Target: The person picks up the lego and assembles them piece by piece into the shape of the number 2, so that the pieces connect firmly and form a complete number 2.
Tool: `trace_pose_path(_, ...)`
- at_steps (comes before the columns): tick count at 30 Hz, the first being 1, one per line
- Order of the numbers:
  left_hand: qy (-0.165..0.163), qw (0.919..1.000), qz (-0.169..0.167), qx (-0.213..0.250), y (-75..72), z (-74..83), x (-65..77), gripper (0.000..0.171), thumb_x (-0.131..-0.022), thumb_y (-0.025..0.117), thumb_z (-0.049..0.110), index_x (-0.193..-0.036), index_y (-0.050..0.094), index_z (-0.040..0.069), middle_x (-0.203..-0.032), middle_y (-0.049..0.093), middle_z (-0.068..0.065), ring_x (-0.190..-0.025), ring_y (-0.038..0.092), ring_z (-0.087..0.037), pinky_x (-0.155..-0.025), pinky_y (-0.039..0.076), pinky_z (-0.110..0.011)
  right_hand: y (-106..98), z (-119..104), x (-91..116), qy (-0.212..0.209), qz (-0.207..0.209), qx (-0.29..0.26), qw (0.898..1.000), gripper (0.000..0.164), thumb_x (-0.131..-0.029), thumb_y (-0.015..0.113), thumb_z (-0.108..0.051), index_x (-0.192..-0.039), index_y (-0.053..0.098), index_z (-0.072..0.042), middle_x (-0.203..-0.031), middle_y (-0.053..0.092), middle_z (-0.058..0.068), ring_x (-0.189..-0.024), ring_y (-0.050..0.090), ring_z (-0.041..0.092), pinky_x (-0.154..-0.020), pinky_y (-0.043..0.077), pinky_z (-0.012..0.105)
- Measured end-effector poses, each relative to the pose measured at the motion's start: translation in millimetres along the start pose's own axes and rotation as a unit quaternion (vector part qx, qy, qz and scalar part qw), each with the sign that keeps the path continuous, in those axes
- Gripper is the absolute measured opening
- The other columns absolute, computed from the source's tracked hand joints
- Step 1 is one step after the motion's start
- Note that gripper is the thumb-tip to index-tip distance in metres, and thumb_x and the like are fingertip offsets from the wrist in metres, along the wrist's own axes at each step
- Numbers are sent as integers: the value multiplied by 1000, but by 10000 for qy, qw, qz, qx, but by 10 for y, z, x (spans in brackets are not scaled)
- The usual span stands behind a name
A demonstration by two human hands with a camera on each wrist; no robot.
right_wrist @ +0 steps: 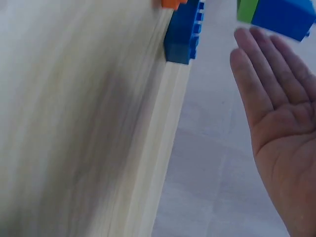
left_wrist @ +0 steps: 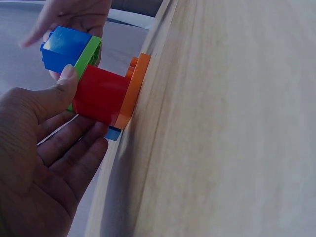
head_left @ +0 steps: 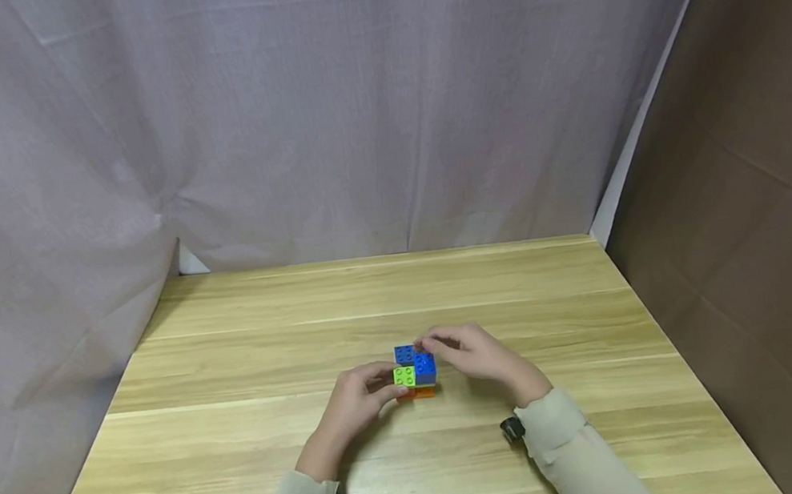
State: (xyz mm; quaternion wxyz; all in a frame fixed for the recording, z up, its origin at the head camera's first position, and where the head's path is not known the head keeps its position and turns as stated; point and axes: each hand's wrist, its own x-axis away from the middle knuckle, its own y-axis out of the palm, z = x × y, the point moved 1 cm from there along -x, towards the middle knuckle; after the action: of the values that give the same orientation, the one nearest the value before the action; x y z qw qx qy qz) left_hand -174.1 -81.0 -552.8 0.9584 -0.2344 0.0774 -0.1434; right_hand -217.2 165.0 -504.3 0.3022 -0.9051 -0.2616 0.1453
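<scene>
A small stack of toy building bricks stands mid-table. An orange plate (left_wrist: 133, 94) is at its foot, with a red brick (left_wrist: 101, 94) on it, a light green plate (head_left: 404, 376) above and a blue brick (head_left: 425, 369) on top. My left hand (head_left: 355, 404) holds the stack from the left, thumb on one side and fingers on the other. Beside the top blue brick is my right hand (head_left: 475, 351), its fingers extended and fingertips close to that brick in the right wrist view. A second blue brick (right_wrist: 182, 37) sits low behind the stack.
The wooden table (head_left: 248, 359) spreads around the bricks. Grey cloth (head_left: 297, 128) hangs along its back and left, and a brown panel (head_left: 737, 187) borders the right. Each sleeve has a black wrist camera (head_left: 512, 429) at its cuff.
</scene>
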Motion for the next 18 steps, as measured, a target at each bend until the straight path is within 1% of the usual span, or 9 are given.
trace_pose_path(2,-18,10000,10,-33,-1,1,1,36,-86,78,42,-117,74,25,-116,71,10,-105,68,-8,-96,54,-34,-19,47,-46,113,138,7,9998,33,-102,57,-43,-123,71,-20,-118,70,-8,-113,65,14,-99,53,41)
trace_pose_path(4,-34,10000,1,-43,-2,5,3,36,-86,78,42,-117,74,25,-116,71,10,-106,67,-8,-97,54,-35,-21,88,-91,235,147,139,9995,34,-100,64,-39,-125,69,-18,-121,70,-6,-116,64,17,-100,52,42)
trace_pose_path(6,-28,10000,-2,-21,-3,7,6,35,-87,78,41,-118,74,25,-117,71,9,-106,67,-9,-97,54,-35,-10,124,-132,356,27,301,9989,37,-97,68,-34,-128,68,-14,-125,68,-2,-119,63,21,-102,51,43)
trace_pose_path(8,-28,10000,-9,24,-2,9,5,35,-87,78,40,-118,74,24,-116,72,8,-105,68,-10,-96,54,-35,12,156,-172,378,-166,489,9980,41,-96,71,-26,-132,65,-9,-131,66,3,-122,61,26,-104,49,44)
trace_pose_path(11,-59,9999,-25,103,2,15,4,35,-87,79,39,-118,73,24,-117,72,7,-105,68,-10,-94,55,-33,55,202,-217,353,-499,823,9947,46,-92,73,-12,-136,61,-6,-136,63,8,-125,59,27,-106,47,43)
trace_pose_path(13,-49,9999,-30,133,4,20,3,35,-87,79,38,-118,73,24,-117,72,7,-105,68,-11,-94,55,-32,80,227,-237,298,-668,1036,9919,50,-89,73,-6,-137,61,-5,-136,63,9,-126,58,26,-107,47,42)
trace_pose_path(16,-44,9999,-28,148,4,23,2,35,-86,79,38,-118,73,24,-117,71,7,-105,68,-11,-94,55,-32,108,257,-256,260,-807,1246,9886,53,-85,71,0,-137,62,-6,-136,63,8,-126,58,24,-107,47,41)
trace_pose_path(18,2,9999,-12,121,0,20,5,35,-87,79,38,-118,73,23,-117,72,6,-105,68,-12,-94,55,-34,120,268,-265,208,-847,1321,9874,50,-87,71,-1,-136,63,-7,-134,64,7,-125,59,24,-106,48,42)
